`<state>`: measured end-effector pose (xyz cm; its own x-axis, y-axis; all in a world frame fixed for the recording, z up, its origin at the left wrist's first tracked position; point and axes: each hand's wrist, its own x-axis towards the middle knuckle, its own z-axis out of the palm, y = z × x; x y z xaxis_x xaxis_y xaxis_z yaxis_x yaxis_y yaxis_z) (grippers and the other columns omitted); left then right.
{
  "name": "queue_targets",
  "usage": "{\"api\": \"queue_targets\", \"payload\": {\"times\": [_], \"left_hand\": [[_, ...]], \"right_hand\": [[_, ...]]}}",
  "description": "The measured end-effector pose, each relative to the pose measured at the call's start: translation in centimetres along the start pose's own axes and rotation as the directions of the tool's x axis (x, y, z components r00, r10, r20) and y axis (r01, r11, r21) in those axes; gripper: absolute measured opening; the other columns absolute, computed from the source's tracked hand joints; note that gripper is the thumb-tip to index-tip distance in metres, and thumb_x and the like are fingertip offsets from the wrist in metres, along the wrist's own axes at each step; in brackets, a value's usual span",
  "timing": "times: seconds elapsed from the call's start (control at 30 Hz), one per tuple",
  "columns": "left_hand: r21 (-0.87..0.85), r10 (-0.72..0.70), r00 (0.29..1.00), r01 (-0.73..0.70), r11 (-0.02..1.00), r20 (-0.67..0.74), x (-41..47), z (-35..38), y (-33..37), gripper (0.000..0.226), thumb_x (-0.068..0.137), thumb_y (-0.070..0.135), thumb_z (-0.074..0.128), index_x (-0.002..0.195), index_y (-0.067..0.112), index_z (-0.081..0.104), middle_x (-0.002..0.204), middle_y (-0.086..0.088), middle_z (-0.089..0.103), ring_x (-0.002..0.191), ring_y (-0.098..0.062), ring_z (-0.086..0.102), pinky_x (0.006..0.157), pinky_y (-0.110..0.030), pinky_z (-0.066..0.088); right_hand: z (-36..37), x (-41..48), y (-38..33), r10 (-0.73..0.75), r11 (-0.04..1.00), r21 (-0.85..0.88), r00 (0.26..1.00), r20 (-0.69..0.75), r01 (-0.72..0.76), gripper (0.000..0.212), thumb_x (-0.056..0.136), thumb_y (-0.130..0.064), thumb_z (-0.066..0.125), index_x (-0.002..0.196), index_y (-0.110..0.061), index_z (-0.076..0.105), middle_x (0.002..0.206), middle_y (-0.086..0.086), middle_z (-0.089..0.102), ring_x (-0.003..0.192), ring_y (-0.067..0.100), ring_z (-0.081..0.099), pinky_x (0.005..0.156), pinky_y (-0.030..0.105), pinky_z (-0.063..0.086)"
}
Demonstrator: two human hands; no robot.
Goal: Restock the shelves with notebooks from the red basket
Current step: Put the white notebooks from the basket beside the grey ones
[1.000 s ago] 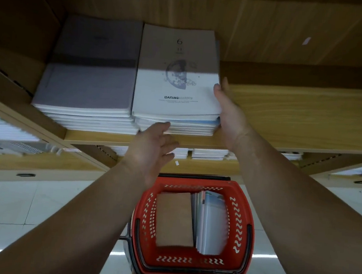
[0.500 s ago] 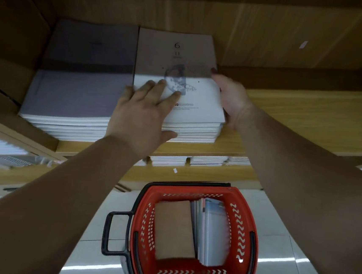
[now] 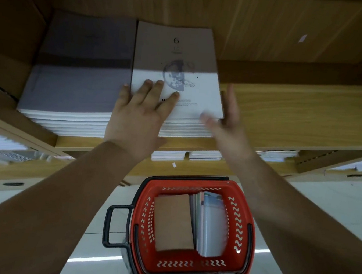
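Observation:
A stack of white notebooks (image 3: 196, 56) with a drawing and a "6" on the top cover lies on the wooden shelf (image 3: 299, 113). My left hand (image 3: 140, 113) presses flat on the stack's front left part, fingers spread. My right hand (image 3: 225, 121) is open at the stack's right front corner, fingers straight and blurred; whether it touches the stack I cannot tell. Below stands the red basket (image 3: 242, 226), holding a brown notebook (image 3: 174, 222) and several pale upright ones (image 3: 211, 223).
A stack of lilac-grey notebooks (image 3: 79, 83) sits left of the white stack, touching it. The shelf to the right of the stacks is bare wood. Lower shelves hold more white notebooks (image 3: 204, 155). The basket has a black handle (image 3: 109, 227) and stands on a pale tiled floor.
My left hand rose from below the shelf edge onto the top cover and stays pressed there. My right hand slid back along the stack's right side to its front corner.

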<state>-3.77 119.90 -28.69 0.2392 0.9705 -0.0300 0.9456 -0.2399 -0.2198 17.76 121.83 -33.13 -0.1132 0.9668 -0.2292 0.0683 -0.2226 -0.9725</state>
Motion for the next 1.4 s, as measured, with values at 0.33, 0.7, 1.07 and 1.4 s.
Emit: {"api": "queue_targets", "payload": {"times": [0.33,0.7,1.07,1.4], "left_hand": [[-0.039,0.012,0.998,-0.015,0.999,-0.068,0.7,1.4,-1.8,0.099,0.089,0.058,0.068,0.164,0.033,0.009,0.171,-0.007,0.015,0.157,-0.033,0.012,0.124,-0.058,0.015],[-0.092,-0.339,0.92,0.327,0.94,-0.194,-6.7,2.9,-6.2,0.11,0.076,0.065,0.075,0.162,0.028,0.017,0.167,-0.019,0.021,0.155,-0.045,0.007,0.117,-0.071,-0.001],[-0.125,-0.319,0.939,0.304,0.945,-0.131,-5.4,4.5,-7.8,0.091,0.087,0.055,0.069,0.157,0.029,0.018,0.162,-0.019,0.025,0.15,-0.046,0.02,0.118,-0.073,0.012],[-0.287,-0.118,0.849,-0.042,0.957,-0.515,-11.1,6.5,0.7,0.05,0.086,0.031,0.069,0.132,0.015,0.057,0.124,-0.024,0.06,0.109,-0.043,0.055,0.087,-0.053,0.043]], "right_hand": [[1.1,1.8,1.7,-0.281,0.884,-0.397,0.959,-0.032,0.246,0.125,0.06,-0.02,0.102,0.161,-0.033,0.029,0.163,-0.002,0.042,0.147,0.015,0.044,0.12,0.04,0.042],[7.4,-2.1,-0.6,-0.569,0.024,-0.93,0.77,0.288,0.366,0.109,0.076,-0.074,0.072,0.164,-0.042,0.017,0.174,0.017,0.01,0.158,0.049,0.006,0.119,0.074,-0.001],[10.0,0.7,0.1,-0.565,-0.081,-0.949,0.77,0.296,0.306,0.088,0.082,-0.065,0.069,0.158,-0.039,0.033,0.159,0.009,0.044,0.143,0.038,0.042,0.114,0.063,0.028],[3.3,-6.9,4.7,-0.736,0.169,-0.839,0.632,0.241,0.517,0.061,0.093,-0.037,0.073,0.148,-0.014,0.056,0.156,0.027,0.044,0.149,0.048,0.035,0.122,0.061,0.029]]}}
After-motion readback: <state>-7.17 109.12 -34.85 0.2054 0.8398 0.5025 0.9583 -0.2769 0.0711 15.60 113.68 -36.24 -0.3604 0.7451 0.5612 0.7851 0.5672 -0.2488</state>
